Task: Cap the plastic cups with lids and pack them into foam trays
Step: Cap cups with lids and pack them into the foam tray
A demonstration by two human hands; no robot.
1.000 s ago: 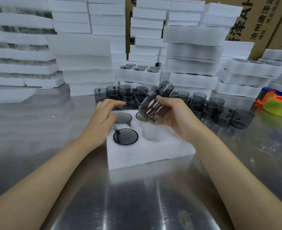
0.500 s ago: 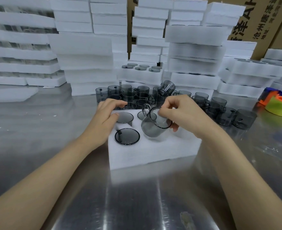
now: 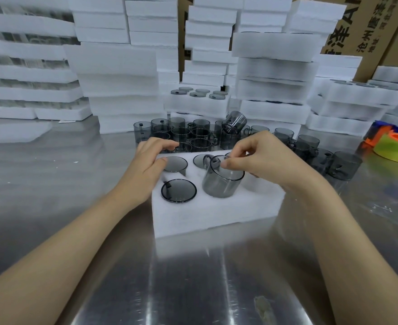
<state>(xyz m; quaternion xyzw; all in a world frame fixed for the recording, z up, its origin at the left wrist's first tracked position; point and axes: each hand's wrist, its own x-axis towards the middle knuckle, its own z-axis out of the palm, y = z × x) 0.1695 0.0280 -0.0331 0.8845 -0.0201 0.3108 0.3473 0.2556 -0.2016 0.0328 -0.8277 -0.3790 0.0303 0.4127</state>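
A white foam tray (image 3: 216,214) lies on the steel table in front of me. My right hand (image 3: 263,158) pinches the rim of a smoky grey plastic cup (image 3: 221,181), which stands upright and partly sunk in the tray's front middle hole. A capped cup (image 3: 178,190) fills the front left hole, and two more lidded cups (image 3: 175,163) sit in the back row. My left hand (image 3: 148,165) rests on the tray's back left corner, fingers curled over the edge. Loose grey cups (image 3: 193,134) crowd behind the tray.
Stacks of white foam trays (image 3: 118,85) wall off the back of the table, one holding capped cups (image 3: 198,92). More loose cups (image 3: 341,165) stand to the right. Yellow and orange tape rolls (image 3: 397,146) lie at the far right. Cardboard boxes (image 3: 366,24) stand behind.
My right hand turned the cup from tilted in the air to upright and lowered it into the tray's front middle hole. The left hand stayed on the tray.
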